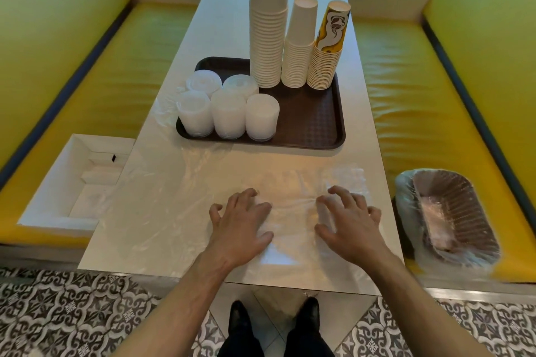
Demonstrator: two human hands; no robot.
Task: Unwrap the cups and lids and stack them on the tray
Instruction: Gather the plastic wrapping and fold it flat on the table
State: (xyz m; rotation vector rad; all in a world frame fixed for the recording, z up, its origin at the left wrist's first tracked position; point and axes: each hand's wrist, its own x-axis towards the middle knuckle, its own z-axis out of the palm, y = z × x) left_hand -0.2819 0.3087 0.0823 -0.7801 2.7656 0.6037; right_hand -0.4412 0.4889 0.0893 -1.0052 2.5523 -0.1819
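Observation:
A dark brown tray (pixel 313 124) sits mid-table. On its far side stand three upside-down stacks of paper cups: a tall white stack (pixel 267 23), a shorter white stack (pixel 300 46) and a yellow printed stack (pixel 327 49). Several stacks of clear plastic lids (pixel 229 113) fill the tray's left part. Clear plastic wrap (pixel 293 209) lies flat on the near table. My left hand (pixel 242 226) and my right hand (pixel 346 226) rest on the wrap with fingers spread, holding nothing.
More clear wrap (pixel 162 182) trails over the table's left side. An open white cardboard box (pixel 72 180) sits on the left yellow bench. A brown basket lined with a plastic bag (pixel 446 217) sits on the right bench. Patterned tile floor lies below.

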